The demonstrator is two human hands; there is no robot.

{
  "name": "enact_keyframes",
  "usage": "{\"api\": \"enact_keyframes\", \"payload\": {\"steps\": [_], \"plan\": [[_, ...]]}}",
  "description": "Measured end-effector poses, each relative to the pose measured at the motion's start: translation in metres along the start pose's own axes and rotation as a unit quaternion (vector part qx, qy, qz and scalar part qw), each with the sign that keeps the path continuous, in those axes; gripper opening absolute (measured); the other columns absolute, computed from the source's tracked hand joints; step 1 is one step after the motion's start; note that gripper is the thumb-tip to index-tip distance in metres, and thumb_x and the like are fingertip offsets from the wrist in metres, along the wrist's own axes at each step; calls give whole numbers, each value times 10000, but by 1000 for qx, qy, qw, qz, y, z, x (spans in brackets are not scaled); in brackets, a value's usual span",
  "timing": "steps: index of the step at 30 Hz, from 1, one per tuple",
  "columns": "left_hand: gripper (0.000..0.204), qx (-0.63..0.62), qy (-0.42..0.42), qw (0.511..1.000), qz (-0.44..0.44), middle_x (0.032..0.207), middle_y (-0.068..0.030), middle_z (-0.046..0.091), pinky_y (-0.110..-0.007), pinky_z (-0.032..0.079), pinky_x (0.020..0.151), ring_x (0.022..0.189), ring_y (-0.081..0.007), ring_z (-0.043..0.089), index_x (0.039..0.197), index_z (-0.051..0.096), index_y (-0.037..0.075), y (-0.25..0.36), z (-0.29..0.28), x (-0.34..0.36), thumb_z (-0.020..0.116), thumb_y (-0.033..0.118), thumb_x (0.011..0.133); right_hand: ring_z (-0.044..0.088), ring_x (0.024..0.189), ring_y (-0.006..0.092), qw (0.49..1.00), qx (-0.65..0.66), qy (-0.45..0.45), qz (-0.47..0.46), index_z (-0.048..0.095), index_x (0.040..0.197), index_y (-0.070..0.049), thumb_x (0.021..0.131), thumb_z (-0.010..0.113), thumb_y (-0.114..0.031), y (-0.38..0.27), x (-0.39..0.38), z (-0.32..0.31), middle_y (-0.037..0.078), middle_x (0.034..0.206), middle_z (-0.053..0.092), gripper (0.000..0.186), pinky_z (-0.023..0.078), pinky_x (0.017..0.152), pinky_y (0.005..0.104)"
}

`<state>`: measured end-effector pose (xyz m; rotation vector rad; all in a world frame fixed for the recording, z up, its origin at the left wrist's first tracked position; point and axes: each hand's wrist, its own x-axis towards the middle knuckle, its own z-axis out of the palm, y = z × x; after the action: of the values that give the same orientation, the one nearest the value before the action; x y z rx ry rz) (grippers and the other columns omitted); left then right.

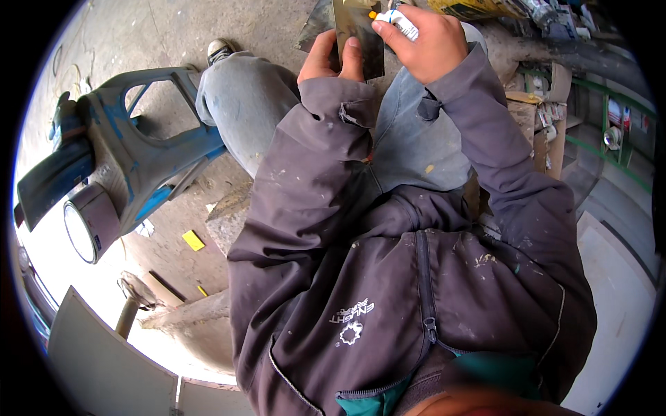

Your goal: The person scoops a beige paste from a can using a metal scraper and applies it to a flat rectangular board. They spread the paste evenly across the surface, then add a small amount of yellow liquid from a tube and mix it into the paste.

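My left hand point(331, 61) is closed on the lower end of a flat, metallic-looking plate point(362, 45), with the thumb lying on its face. Behind that plate, a darker flat piece point(318, 26) sticks out to the left; whether I hold it too, I cannot tell. In my right hand point(433, 43) is a small white squeeze tube point(402, 25) with an orange tip and a blue ring. The tip points left over the upper part of the plate, apart from it as far as I can see. Both hands are above my knees.
To my left stands a grey stool point(114, 142) with blue patches, tipped in view, and a white-lidded can point(94, 220) by it. A yellow piece point(193, 240) lies on the concrete floor point(170, 35). At right are a yellow bag point(479, 8), cardboard point(557, 149) and green racking point(603, 156).
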<state>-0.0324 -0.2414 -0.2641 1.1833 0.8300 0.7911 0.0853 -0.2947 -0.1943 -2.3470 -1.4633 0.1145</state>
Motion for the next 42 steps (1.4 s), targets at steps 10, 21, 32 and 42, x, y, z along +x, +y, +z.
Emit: {"api": "enact_keyframes", "payload": {"steps": [10, 21, 32, 42], "plan": [[239, 72, 38, 997, 17, 769, -44, 610, -212, 459, 578, 652, -86, 553, 995, 561, -22, -2, 0, 1, 607, 143, 829, 561, 582, 296, 978, -122, -77, -152, 536, 782, -42, 796, 603, -263, 0, -10, -5, 108, 659, 578, 232, 423, 477, 373], [250, -123, 4, 992, -34, 894, -68, 620, -236, 450, 689, 770, -118, 562, 1040, 555, -20, 19, -19, 7, 568, 143, 851, 532, 824, 70, 856, 461, 68, 223, 526, 1113, -16, 886, 526, -197, 126, -101, -62, 19, 940, 584, 291, 423, 720, 215], [344, -112, -150, 980, -66, 1070, -62, 553, -297, 387, 859, 968, -154, 507, 1165, 478, -2, 32, -11, -12, 502, 189, 880, 607, 765, 158, 802, 236, -88, 541, 631, 971, -40, 701, 695, -123, 279, -346, 96, 89, 862, 649, 289, 458, 732, 280], [324, -182, -228, 953, -80, 1049, -99, 570, -305, 399, 855, 961, -184, 528, 1135, 489, -30, 34, 17, -26, 517, 144, 864, 552, 991, 165, 822, 418, 60, 381, 572, 1074, -29, 830, 590, -220, 177, -193, 48, 98, 1033, 580, 310, 415, 840, 275]]}}
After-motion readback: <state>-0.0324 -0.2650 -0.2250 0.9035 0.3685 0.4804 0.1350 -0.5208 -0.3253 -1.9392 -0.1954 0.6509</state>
